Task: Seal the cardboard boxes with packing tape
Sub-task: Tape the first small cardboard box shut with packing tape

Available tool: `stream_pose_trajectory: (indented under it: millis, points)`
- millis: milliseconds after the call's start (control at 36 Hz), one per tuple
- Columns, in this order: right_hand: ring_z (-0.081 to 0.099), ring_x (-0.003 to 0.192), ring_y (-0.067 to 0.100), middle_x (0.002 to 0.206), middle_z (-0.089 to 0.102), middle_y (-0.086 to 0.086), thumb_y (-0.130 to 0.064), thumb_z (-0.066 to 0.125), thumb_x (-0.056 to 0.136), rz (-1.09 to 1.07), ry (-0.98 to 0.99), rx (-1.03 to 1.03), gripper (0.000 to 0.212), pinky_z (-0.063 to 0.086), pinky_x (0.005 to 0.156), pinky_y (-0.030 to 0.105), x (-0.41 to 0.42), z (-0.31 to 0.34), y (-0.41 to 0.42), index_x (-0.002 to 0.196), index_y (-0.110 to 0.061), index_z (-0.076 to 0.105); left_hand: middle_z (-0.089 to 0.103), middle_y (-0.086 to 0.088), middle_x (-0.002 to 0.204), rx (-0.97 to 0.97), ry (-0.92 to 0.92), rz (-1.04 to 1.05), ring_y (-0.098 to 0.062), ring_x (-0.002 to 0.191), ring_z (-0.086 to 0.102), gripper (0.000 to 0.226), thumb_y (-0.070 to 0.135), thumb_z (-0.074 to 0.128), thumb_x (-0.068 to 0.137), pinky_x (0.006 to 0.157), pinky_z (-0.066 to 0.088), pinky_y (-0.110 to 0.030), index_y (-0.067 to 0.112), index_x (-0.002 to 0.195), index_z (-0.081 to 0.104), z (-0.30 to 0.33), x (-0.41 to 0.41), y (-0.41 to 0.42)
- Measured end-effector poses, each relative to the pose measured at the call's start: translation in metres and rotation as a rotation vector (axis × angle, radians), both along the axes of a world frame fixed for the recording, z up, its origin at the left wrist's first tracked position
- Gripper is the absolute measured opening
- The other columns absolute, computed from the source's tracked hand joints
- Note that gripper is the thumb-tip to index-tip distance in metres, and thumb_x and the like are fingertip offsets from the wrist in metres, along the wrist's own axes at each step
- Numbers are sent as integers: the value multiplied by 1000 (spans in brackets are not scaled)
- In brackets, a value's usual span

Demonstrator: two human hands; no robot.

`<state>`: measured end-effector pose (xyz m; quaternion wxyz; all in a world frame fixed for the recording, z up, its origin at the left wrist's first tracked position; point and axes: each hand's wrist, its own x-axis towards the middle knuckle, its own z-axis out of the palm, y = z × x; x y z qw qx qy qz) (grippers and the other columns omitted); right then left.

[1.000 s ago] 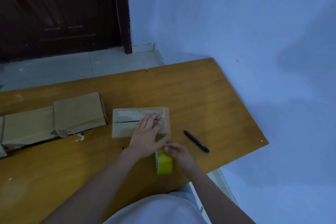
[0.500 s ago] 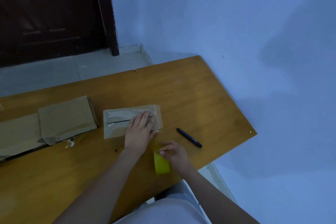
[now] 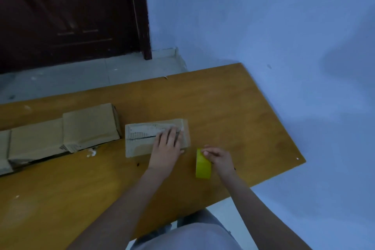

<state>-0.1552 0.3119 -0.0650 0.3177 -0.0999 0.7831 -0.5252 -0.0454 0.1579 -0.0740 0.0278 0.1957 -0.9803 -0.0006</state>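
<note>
Orange wooden table (image 3: 233,107) against a blue wall (image 3: 263,16) (dark door (image 3: 67,12) behind); left hand (image 3: 166,148) flat on box (image 3: 138,142), right hand (image 3: 220,157) grips tape roll (image 3: 203,165).

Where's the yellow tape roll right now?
In the head view the yellow tape roll stands on the wooden table near its front edge, gripped by the right hand, just right of the box under the left hand.
</note>
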Motion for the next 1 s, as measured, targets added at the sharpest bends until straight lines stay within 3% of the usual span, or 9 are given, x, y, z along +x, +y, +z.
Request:
stream_pose_trajectory:
  millis: [167,250,306,361,444,556,750,861,1000]
  points:
    - [54,102,18,106,59,6,4,66,81,75,83,-25,18,41,89,31,-31,2,-7,93,-8,72,63,-12,111,137,65,207,-34,96,59,85,61,80,56,79,51,-45,8,120,62,20,-3,16]
    - [54,103,19,105,59,7,4,67,80,103,57,-22,16,41,93,33,-41,-1,-8,92,-4,73,54,-9,127,326,116,289,-32,116,49,89,76,36,77,97,39,-46,8,134,48,37,-7,9]
    - [53,101,18,105,59,9,3,67,80,144,42,-9,16,40,93,31,-43,-2,-10,88,-8,74,49,-10,132,381,171,355,-32,123,42,87,70,21,83,102,32,-44,7,138,43,47,-15,3]
    - [53,100,18,103,60,9,1,68,80,170,29,-18,24,40,90,30,-44,-3,-11,76,-22,72,45,-11,135,375,161,414,-31,127,37,75,62,31,88,105,29,-42,6,138,41,52,-28,-6]
    - [54,103,22,103,60,6,2,68,80,173,-23,-51,36,42,94,38,-45,-3,-10,69,-32,71,40,-7,139,416,-55,482,-27,130,30,63,50,48,90,107,23,-37,9,138,39,49,-49,-17]
    - [53,105,23,107,58,9,3,66,81,203,-55,-69,17,41,93,38,-50,-2,-5,84,-13,72,46,-7,130,501,-124,647,-28,125,34,58,49,53,86,103,26,-39,12,129,47,44,-71,-20]
    - [54,100,14,109,58,5,2,65,83,178,-154,-112,25,44,83,29,-55,-1,1,71,-20,70,52,-3,113,358,-94,661,-26,111,42,29,41,45,90,93,30,-42,17,107,50,35,-83,-16]
    - [54,102,15,113,59,6,0,65,84,190,-186,-106,18,43,89,35,-57,-3,0,76,-14,72,49,-2,110,325,-40,625,-25,110,42,22,36,46,93,97,27,-43,24,109,53,30,-78,-10]
    - [54,100,14,113,59,6,2,63,84,213,-170,-90,11,43,79,22,-62,-7,1,88,0,73,48,0,111,355,-20,613,-24,113,43,21,39,47,95,103,21,-44,30,108,60,28,-76,-14]
